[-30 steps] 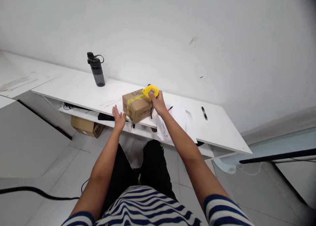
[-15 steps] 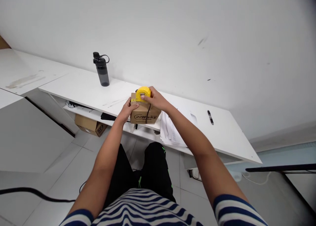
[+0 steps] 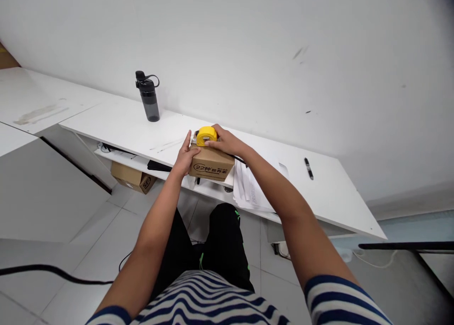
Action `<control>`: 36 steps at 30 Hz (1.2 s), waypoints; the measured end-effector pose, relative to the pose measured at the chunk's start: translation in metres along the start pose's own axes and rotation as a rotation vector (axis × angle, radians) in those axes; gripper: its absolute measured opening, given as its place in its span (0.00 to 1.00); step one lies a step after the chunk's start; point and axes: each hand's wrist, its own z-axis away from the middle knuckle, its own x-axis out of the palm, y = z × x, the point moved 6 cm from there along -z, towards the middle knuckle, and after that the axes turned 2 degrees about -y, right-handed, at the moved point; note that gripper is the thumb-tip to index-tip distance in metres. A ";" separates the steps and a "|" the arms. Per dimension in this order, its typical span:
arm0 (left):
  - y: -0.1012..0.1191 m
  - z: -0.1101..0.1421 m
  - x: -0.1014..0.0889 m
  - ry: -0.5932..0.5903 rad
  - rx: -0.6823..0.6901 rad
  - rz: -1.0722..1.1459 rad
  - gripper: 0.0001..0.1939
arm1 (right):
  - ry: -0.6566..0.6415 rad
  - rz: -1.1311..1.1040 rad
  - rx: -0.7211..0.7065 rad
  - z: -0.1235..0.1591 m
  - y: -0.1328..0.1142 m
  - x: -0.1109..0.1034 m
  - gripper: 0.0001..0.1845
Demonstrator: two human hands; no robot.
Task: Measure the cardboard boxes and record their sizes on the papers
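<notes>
Tape measure [image 3: 206, 134] in its curled fingers, the right hand [image 3: 227, 143] works atop a cardboard box [image 3: 212, 165] at a white desk's [image 3: 117, 114] edge; the left hand [image 3: 183, 161] grips the box, steadiness seemingly needed next.

Even, fairly bright indoor light, its source out of view; faint soft shadow behind the dark grey plastic bottle [image 3: 149, 100]. Pale glare on the glossy white tiled floor [image 3: 80, 292]. Wide-angle stretching toward the edges, dark upper right corner, fine print too soft to read.
</notes>
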 end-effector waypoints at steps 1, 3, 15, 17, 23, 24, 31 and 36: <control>0.001 0.000 0.000 -0.001 0.002 -0.018 0.41 | -0.001 -0.011 0.012 0.009 0.005 -0.007 0.27; 0.000 0.000 0.002 -0.010 0.004 -0.040 0.35 | 0.007 -0.021 0.052 0.029 0.018 -0.021 0.27; -0.001 -0.011 -0.004 0.047 0.065 -0.152 0.25 | 0.121 -0.167 0.260 0.104 0.102 -0.074 0.26; 0.000 -0.011 -0.003 0.045 0.074 -0.170 0.25 | 0.121 -0.155 0.245 0.099 0.097 -0.073 0.26; 0.000 -0.006 -0.002 0.048 0.061 -0.200 0.26 | 0.169 -0.100 0.126 0.067 0.059 -0.060 0.25; 0.000 -0.006 -0.001 0.046 0.056 -0.203 0.26 | 0.151 -0.106 0.112 0.059 0.052 -0.052 0.26; 0.012 0.004 0.003 0.129 0.108 -0.271 0.37 | 0.160 0.033 0.032 -0.001 -0.004 0.001 0.27; 0.057 0.060 0.017 0.322 0.408 -0.487 0.37 | 0.347 0.075 -0.042 0.032 -0.031 0.009 0.28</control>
